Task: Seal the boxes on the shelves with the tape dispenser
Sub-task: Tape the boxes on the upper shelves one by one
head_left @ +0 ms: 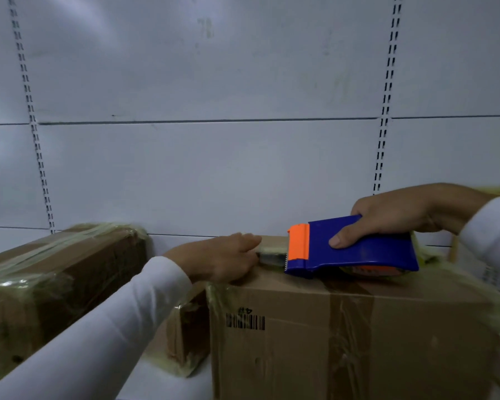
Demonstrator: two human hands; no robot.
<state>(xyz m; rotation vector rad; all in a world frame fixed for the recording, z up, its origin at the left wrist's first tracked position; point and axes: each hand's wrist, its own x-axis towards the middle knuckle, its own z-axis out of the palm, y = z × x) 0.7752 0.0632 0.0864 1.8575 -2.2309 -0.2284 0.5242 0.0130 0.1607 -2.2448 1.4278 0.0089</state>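
Blue and orange, the one tape dispenser point(350, 249) sits on top of the front box point(344, 336), gripped by the right hand point(393, 217). Left hand point(223, 259) presses flat, fingers straight, on tape at the box's top edge. Three boxes show; one barcode label point(245, 321), unreadable.

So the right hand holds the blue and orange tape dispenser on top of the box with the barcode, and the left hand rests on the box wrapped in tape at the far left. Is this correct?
Not quite. In the head view the left hand rests on the same barcode box, beside the tape dispenser, not on the wrapped box at the far left. The right hand does hold the dispenser on top of it.
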